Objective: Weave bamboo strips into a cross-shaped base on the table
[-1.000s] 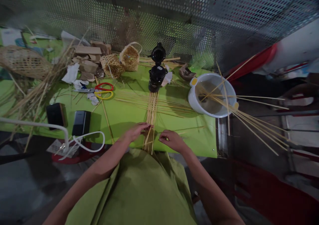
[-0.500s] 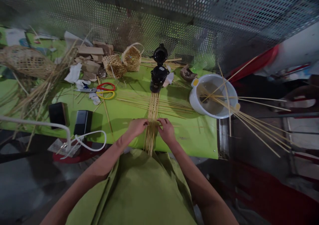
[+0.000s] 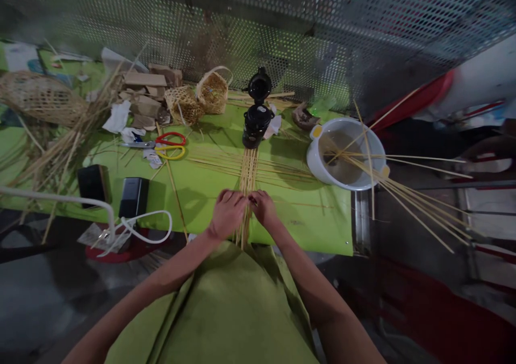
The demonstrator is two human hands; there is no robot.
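A band of narrow bamboo strips [image 3: 249, 173] runs from under a black lidded container [image 3: 257, 125] toward my body, with several thin strips [image 3: 282, 171] crossing it near the container. My left hand [image 3: 229, 211] lies over the band's left side, its fingers curled down onto the strips. Close beside it, my right hand [image 3: 263, 207] pinches at the band's right edge. A thin crosswise strip [image 3: 310, 204] stretches out to the right from under the right hand. The fingertips of both hands nearly meet, and they partly hide the strips beneath.
Scissors with red and yellow handles [image 3: 169, 145] lie to the left, below small woven baskets [image 3: 213, 91]. A white bucket of water [image 3: 312, 162] with strips jutting out stands right. A black box [image 3: 134, 197] and phone-like object [image 3: 92, 185] sit left near a white cable [image 3: 161, 213].
My left hand has moved right and onto the band, closer to my right hand. My right hand has shifted slightly left, and the crosswise strip now shows farther out to the right.
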